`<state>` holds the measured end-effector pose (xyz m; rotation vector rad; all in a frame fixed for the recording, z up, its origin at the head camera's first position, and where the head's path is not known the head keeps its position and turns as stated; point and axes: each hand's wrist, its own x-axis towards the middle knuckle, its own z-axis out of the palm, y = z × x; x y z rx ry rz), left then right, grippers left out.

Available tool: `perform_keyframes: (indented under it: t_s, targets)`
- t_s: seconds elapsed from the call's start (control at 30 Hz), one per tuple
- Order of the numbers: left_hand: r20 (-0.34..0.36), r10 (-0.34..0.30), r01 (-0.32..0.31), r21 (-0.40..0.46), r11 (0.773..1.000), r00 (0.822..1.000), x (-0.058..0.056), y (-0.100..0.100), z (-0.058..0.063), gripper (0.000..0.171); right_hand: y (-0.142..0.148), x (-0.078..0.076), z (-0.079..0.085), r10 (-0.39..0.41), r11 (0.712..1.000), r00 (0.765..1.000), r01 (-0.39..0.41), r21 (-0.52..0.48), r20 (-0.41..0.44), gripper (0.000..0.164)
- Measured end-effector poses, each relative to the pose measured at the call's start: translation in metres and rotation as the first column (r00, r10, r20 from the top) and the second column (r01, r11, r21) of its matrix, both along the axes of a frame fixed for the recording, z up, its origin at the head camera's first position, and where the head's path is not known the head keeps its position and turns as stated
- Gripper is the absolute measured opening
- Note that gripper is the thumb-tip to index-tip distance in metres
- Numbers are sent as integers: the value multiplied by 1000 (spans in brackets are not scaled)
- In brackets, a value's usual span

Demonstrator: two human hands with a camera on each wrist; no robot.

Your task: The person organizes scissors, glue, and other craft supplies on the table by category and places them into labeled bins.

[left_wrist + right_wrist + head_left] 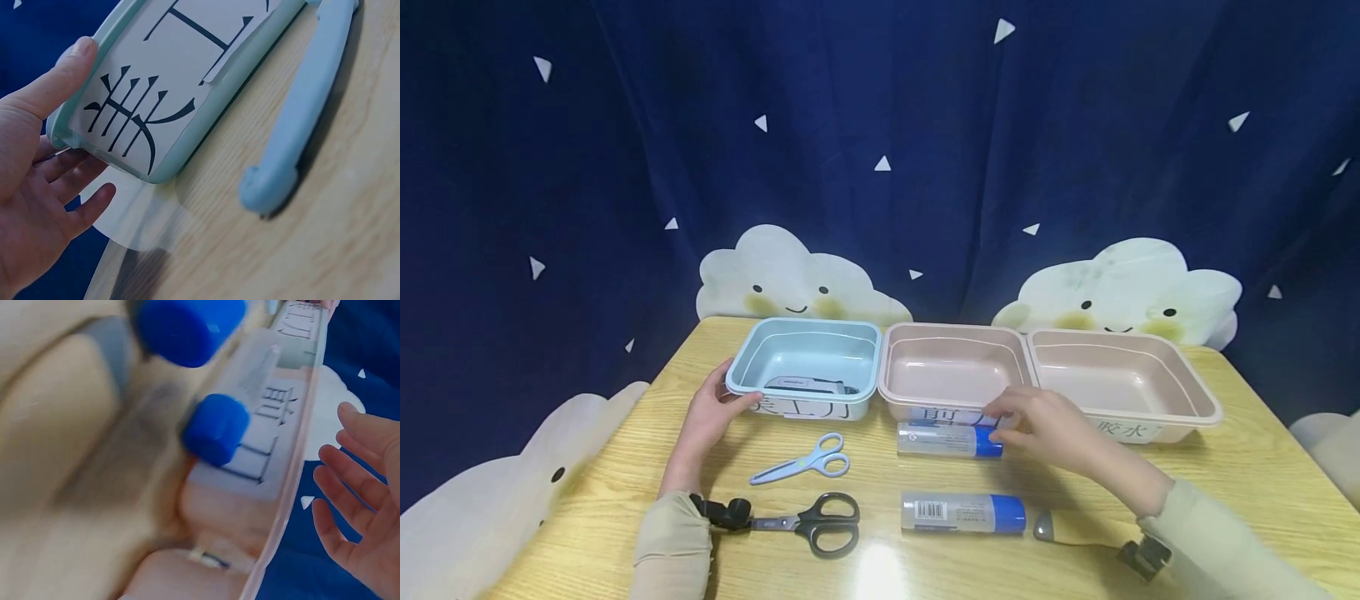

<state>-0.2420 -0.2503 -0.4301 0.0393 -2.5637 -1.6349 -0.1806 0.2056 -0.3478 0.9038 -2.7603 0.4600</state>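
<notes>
My left hand (707, 417) holds the left corner of a light blue bin (805, 325), its thumb on the rim and its fingers by the side wall. A grey utility knife (805, 384) lies inside that bin. Blue-handled scissors (808, 462) lie in front of it, and black-handled scissors (831, 525) lie nearer. My right hand (1048, 425) hovers with loosely bent fingers by the blue cap of a clear glue bottle (936, 439); in the right wrist view its fingers (350, 469) hold nothing. A second glue bottle (951, 512) lies nearer.
A pink bin (955, 332) stands in the middle and another pink bin (1202, 392) on the right, all with labels in front. A grey-tipped object (1043, 527) lies near my right wrist. Behind the wooden table (602, 508) hangs a dark blue curtain (880, 100).
</notes>
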Motion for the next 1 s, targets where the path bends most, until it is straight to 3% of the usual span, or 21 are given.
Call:
perform_keyframes:
  t_s: [0.2,0.37,0.63,0.83,1.0]
  targets:
    - [4,6,-6,6,1000,1000,1,0,0,91,27,16,-12,18,1000,999,-17,9,-28,27]
    - [-1,2,-2,15,1000,1000,1,2,1,91,47,30,-25,19,1000,1000,-19,20,16,34]
    - [12,12,-12,11,1000,1000,0,1,0,92,73,50,-36,-78,992,990,65,108,114,51]
    - [10,3,-3,2,1000,1000,1,-1,0,92,92,62,-44,-49,984,985,19,177,164,66]
    - [4,-9,9,-4,1000,1000,1,0,1,91,110,70,-58,0,987,988,-24,157,155,66]
